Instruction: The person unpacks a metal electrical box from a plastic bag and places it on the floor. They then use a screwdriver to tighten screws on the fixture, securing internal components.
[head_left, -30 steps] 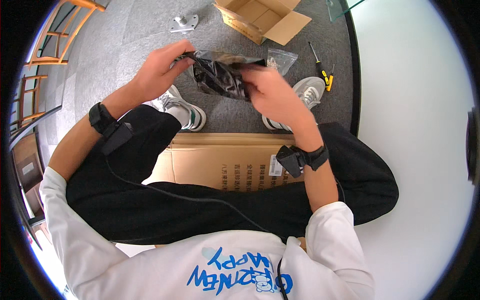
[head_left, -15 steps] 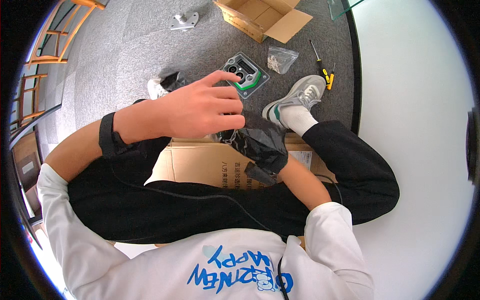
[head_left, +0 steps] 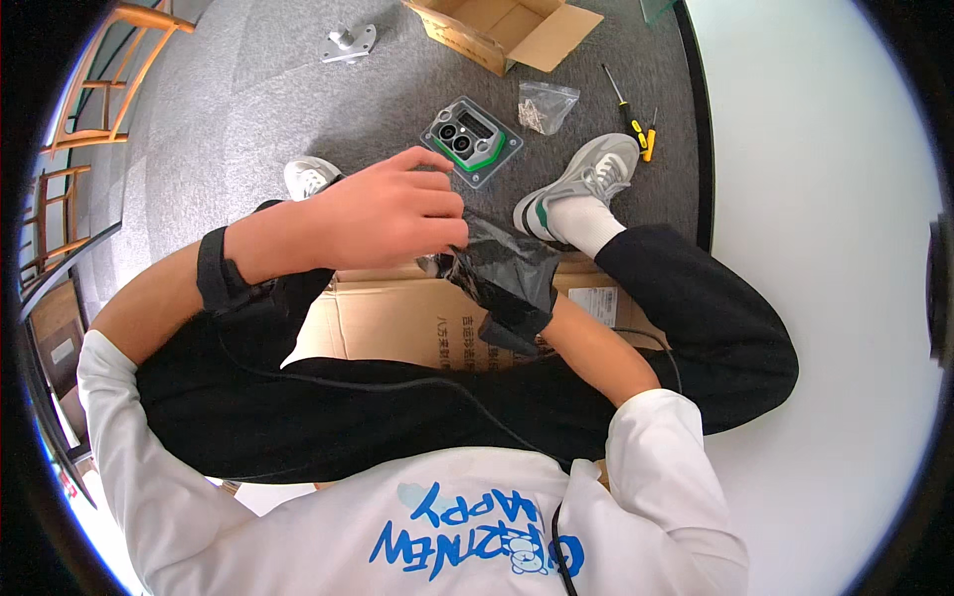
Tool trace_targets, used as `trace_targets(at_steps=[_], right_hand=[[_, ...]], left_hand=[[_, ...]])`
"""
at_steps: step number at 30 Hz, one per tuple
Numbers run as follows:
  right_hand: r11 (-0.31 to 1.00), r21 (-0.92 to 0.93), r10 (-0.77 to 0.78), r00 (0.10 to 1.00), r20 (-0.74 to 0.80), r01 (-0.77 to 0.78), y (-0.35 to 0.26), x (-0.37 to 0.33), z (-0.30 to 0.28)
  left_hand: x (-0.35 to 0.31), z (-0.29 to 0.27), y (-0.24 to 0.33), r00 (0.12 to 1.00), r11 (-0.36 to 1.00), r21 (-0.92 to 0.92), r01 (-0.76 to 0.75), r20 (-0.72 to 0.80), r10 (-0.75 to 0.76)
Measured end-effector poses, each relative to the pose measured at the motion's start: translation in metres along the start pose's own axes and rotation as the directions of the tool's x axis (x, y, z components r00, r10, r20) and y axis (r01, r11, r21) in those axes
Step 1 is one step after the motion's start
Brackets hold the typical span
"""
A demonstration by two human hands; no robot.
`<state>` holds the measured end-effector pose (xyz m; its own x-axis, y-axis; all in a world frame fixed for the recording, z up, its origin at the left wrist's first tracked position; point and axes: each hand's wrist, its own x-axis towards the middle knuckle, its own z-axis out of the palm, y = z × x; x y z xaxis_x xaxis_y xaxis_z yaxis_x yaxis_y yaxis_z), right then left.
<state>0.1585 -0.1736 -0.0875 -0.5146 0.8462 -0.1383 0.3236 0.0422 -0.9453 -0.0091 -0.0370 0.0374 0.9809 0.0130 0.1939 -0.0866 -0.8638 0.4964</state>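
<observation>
Near the middle of the view, a crumpled black plastic bag [head_left: 512,260] covers my right hand as far as the wrist; the fingers of that hand are hidden. A dark strap sits around the right wrist beside the bag. My left hand [head_left: 393,214] comes across from the left, back of the hand up. Its fingers are bent over the bag's left end, with the index finger straighter than the others. The left thumb and whatever lies beneath the palm are mostly out of sight. Below both hands, a closed cardboard box [head_left: 388,323] lies between my legs.
On the carpet ahead are a grey-and-green device in clear plastic packaging [head_left: 467,139], a bag of small hardware [head_left: 547,105], two yellow-and-black screwdrivers [head_left: 634,125] and a metal mount [head_left: 349,43]. An opened cardboard box [head_left: 482,35] stands farther off. A white wall [head_left: 815,298] runs along the right.
The loose black plastic that showed beyond my left wrist is no longer visible there. Both hands have shifted slightly left, and my left fingers are closer together. The view has tilted a little.
</observation>
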Motion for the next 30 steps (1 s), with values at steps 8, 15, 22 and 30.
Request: trace_targets(at_steps=[8, 15, 22, 30], right_hand=[[1.0, -0.003, 0.003, 1.0, -0.004, -0.003, 0.007, -0.002, -0.003], [1.0, 0.017, -0.003, 0.999, -0.039, 0.004, 0.024, 0.008, 0.005], [0.973, -0.121, 0.184, 0.977, -0.104, -0.197, 0.001, -0.01, -0.043], [0.768, -0.63, -0.028, 0.99, 0.14, 0.111, -0.031, 0.062, -0.096]], left_hand=[[-0.007, 0.004, -0.003, 0.999, 1.0, 0.0, 0.031, 0.038, -0.031], [-0.013, 0.01, -0.011, 0.99, 0.995, -0.06, 0.079, 0.117, -0.072], [-0.031, 0.013, -0.043, 0.955, 0.965, 0.029, 0.262, 0.139, -0.263], [-0.075, 0.003, -0.077, 0.844, 0.84, 0.123, 0.528, 0.032, -0.535]])
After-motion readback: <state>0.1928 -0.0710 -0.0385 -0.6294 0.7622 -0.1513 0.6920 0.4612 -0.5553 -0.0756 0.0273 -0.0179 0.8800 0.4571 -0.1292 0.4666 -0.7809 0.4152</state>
